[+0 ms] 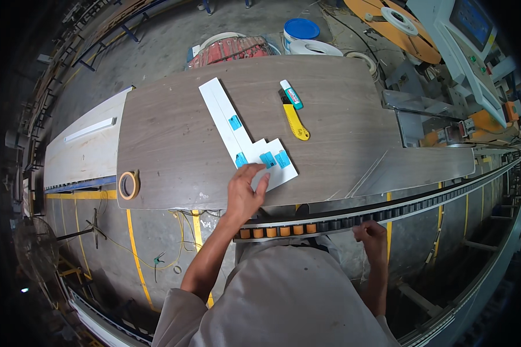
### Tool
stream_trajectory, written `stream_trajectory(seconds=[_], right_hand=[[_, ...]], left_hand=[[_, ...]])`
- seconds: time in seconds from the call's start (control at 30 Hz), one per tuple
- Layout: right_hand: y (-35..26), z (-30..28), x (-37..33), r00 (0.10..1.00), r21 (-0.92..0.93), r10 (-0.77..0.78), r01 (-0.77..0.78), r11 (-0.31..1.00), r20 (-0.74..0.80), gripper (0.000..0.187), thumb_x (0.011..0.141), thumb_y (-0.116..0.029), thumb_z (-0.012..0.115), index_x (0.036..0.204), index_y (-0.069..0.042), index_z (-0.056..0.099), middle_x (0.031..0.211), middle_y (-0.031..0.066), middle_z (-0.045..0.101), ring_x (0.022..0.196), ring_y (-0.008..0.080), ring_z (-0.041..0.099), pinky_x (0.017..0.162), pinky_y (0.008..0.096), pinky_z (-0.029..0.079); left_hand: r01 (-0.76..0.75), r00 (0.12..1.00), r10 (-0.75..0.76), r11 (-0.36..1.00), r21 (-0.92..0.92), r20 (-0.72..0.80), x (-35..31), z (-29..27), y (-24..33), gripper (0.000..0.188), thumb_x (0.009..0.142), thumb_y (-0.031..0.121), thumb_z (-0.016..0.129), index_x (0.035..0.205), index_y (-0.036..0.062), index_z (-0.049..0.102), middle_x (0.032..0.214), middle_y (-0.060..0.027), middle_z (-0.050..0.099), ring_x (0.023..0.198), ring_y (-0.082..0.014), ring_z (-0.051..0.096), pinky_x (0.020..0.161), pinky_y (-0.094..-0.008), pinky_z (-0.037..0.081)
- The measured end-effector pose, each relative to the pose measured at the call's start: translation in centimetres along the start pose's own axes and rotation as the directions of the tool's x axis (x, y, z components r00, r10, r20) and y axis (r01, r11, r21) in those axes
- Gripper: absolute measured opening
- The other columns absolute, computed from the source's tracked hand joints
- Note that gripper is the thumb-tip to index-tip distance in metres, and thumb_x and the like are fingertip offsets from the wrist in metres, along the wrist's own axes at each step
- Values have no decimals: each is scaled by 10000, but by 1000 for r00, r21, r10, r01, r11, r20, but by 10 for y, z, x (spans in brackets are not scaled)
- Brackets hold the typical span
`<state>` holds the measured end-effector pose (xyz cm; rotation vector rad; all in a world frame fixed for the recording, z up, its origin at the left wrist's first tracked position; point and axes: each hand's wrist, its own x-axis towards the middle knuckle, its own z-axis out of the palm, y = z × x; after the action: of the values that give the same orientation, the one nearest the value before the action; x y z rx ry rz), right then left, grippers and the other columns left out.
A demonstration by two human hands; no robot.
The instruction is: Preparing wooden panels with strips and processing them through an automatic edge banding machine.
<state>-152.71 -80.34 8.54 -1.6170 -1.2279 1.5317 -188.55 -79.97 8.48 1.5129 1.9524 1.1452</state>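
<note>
Several white strips [219,103] of differing lengths lie side by side on a brown wood-grain board, their lower ends together. Small blue pieces of tape [267,159] are stuck on them. My left hand [246,194] is over the lower end of the strips, thumb and fingers apart, fingertips close to a blue piece. Whether it touches the strips I cannot tell. My right hand [373,232] is by the roller track with its fingers curled in; anything inside them is hidden. Right of the strips lie a yellow utility knife [296,122] and a white-and-teal bottle [292,95].
A tape roll [128,185] stands at the brown board's [168,133] left corner. The roller track [336,224] runs between me and the board. A white panel [84,144] is at left, a machine [474,58] at right. Beyond stands a blue-lidded bucket [301,29].
</note>
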Motion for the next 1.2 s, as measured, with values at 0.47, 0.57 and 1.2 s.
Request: stream_trajectory(seconds=[0.47,0.57,1.2], right_hand=[[52,-13,-57,927,91,236,-218,972,-291,321,965,-287,613,838,6,648,653,52,619,522,130,612,489,285,496],[54,10,-108,845,243,359,-281,929,-396,285,932,-267,666,830,-1,651,619,46,605,518,121,604,482,288,481],[377,-73,-353,161,628,670,-246,738,-724,497,1004,-425,490,864,27,641,590,99,605,491,191,608,447,338,486]], left_hand=[[-259,956,256,966,6,141,11,29,-20,217,956,110,604,1109,-39,644,1099,-164,656,1060,-286,603,974,-385,442],[-285,902,313,949,-136,298,2,47,-8,234,962,116,601,1125,-48,639,1130,-158,644,1091,-282,591,987,-381,435],[-309,873,272,951,27,404,-73,47,19,287,994,177,587,1153,-57,628,1085,-130,659,990,-210,609,912,-328,477]])
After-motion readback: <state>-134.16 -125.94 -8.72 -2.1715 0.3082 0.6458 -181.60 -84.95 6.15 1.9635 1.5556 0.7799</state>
